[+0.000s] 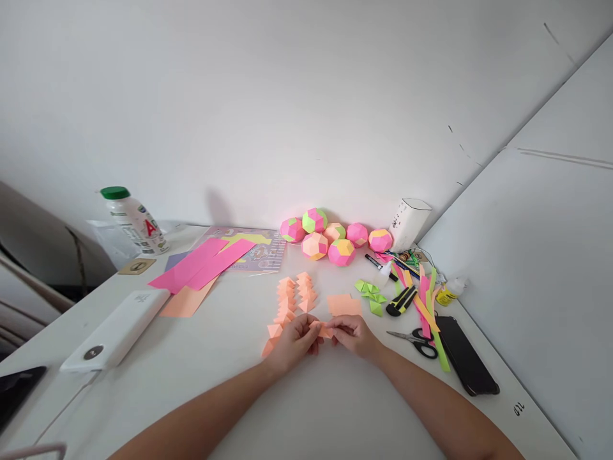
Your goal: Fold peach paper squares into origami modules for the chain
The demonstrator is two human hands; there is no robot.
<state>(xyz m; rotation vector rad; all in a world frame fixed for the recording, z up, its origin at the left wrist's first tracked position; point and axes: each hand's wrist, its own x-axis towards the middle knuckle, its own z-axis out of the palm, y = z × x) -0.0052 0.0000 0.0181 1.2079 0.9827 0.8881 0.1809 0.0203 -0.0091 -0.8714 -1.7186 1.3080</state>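
Between my two hands is a small piece of peach paper [324,331], pinched from both sides above the near part of the table. My left hand [301,338] has its fingers closed on the paper's left end. Thumb and fingers of my right hand [353,333] grip its right end. Folded peach paper pieces [286,295] stand in rows just beyond and left of my left hand, which covers some of them. Beyond my right hand lie flat peach paper squares [343,305]. Several folded green paper pieces [370,291] sit to their right.
Paper balls [315,245] cluster by the wall. At right lie scissors [416,342], a utility knife [401,301], coloured strips [424,300], a glue bottle [450,291] and a phone [467,354]. At left are pink sheets [189,265], a white box-shaped device [117,329] and a bottle [135,220].
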